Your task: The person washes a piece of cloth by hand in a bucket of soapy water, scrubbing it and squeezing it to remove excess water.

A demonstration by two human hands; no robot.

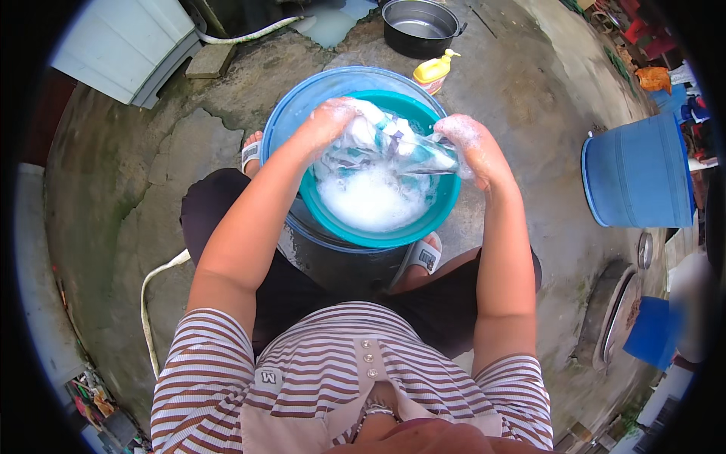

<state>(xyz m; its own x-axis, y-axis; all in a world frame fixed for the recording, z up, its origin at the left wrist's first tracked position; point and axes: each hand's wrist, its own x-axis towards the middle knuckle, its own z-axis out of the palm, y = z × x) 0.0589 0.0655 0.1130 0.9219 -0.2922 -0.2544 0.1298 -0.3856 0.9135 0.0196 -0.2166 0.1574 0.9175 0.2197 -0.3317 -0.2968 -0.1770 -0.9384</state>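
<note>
Between my two hands a wet, patterned piece of white fabric (391,136) is stretched over a teal plastic basin (379,237). My left hand (334,116) grips its left end near the basin's far left rim. Foam coats my right hand (466,139), which clutches the other end at the right rim. White suds (377,198) cover the water in the near half of the basin. Beneath the teal basin is a larger blue tub (295,102), its rim showing mostly at the far left. The fingertips of both hands are partly hidden by fabric and foam.
A yellow pump bottle (432,72) stands just beyond the tub, with a dark metal pot (421,28) behind it. To the right is a large blue plastic barrel (638,173). A pale hose (146,306) lies on the concrete floor (187,147) at left, below a white plastic cabinet (127,45).
</note>
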